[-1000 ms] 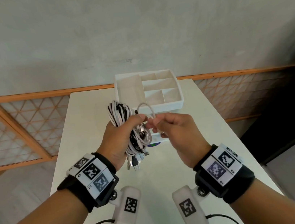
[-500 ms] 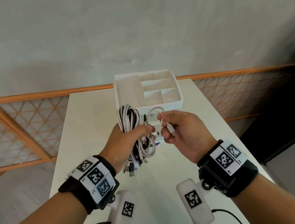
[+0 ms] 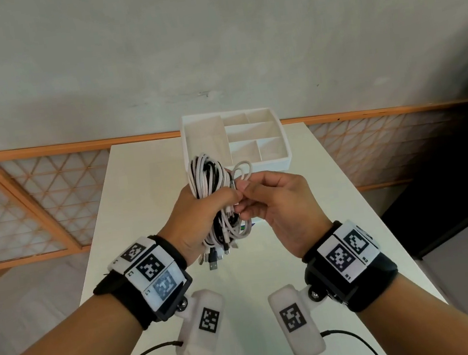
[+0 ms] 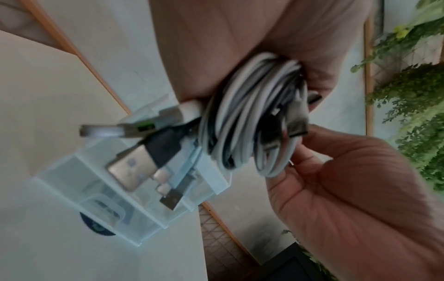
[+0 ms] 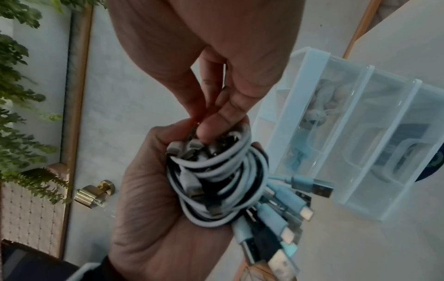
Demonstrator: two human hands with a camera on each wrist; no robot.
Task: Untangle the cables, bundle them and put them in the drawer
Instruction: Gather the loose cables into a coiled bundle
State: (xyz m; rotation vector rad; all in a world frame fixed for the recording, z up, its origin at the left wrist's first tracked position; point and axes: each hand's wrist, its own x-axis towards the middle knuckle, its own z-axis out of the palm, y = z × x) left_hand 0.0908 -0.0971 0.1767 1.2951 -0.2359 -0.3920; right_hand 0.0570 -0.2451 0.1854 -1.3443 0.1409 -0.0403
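Since half a second ago the right hand (image 3: 279, 207) has closed in against the left hand (image 3: 201, 212), its fingertips now pinching a strand at the cable bundle (image 3: 214, 198). Left hand is clamped round the bundle's middle (white and black coils, plugs dangling below), held above the bench (image 3: 144, 190) just in front of the drawer (image 3: 271, 154).

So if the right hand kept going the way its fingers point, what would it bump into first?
The right hand points left at the cable bundle, which its fingers already pinch; just behind is the left hand.
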